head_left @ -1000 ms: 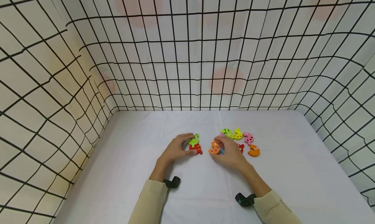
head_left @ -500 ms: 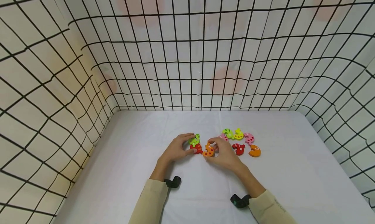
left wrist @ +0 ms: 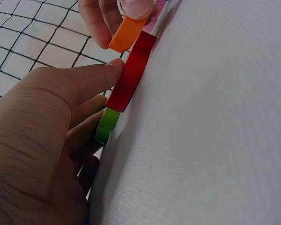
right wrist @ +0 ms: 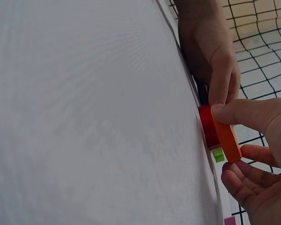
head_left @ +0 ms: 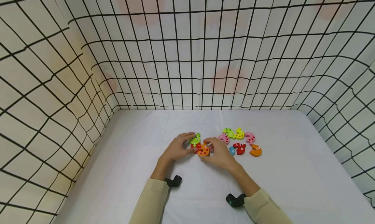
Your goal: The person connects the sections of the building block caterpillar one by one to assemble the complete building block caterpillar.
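A green caterpillar-head puzzle piece (head_left: 194, 139) with a smiling face lies on the white tabletop, joined to a red striped piece (left wrist: 133, 70). My left hand (head_left: 175, 150) holds this pair, its thumb on the red piece and its fingers at the green one's far side. With thumb and fingers, my right hand (head_left: 221, 156) pinches an orange dotted puzzle piece (head_left: 203, 150). In the head view that piece overlaps the red one. Both wrist views show it raised a little above the red piece, tilted in the right wrist view (right wrist: 228, 140).
Right of my hands lie several curved pieces: pink (head_left: 224, 138), green striped (head_left: 228, 132), yellow (head_left: 239, 133), another pink (head_left: 250, 138), red (head_left: 240, 149), blue (head_left: 232, 151) and orange numbered 10 (head_left: 256, 150). Black wire mesh (head_left: 191, 71) rises behind the table and along both sides.
My right hand has carried the orange dotted piece leftward to the red piece, uncovering the blue and red pieces on the right. The left hand has stayed nearly still.
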`<state>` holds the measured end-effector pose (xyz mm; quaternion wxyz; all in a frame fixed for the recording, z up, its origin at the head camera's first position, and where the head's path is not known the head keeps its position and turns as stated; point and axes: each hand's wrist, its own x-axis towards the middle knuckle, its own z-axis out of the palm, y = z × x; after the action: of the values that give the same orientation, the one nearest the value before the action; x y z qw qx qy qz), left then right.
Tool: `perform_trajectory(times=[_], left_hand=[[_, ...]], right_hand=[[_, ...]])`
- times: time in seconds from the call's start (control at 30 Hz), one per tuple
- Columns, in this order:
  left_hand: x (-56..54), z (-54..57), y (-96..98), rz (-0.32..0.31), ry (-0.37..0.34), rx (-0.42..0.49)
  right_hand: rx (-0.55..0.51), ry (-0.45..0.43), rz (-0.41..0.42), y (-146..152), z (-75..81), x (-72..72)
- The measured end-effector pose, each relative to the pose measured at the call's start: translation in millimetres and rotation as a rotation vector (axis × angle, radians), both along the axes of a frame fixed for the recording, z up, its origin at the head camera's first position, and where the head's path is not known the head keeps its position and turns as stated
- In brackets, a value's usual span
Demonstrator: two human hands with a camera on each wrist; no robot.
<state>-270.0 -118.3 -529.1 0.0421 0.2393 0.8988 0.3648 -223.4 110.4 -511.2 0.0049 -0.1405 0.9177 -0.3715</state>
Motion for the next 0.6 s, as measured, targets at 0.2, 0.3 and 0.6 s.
perform_trajectory(times=[0.2,0.3,0.6], left_hand=[[1.2,2.3,0.3,0.001,-0.005,-0.002],[1.2,3.1,0.6,0.000,-0.005,-0.003],[0.7,0.6,0.8,0.004,-0.001,0.008]], right_hand=[[-0.017,-0.020,-0.019,-1.5,1.8,0.5],[-0.026,-0.030,-0.032,-1.7,2.2,0.4],[0.005,-0.037,-0.061,-4.6,1.5,-1.4]])
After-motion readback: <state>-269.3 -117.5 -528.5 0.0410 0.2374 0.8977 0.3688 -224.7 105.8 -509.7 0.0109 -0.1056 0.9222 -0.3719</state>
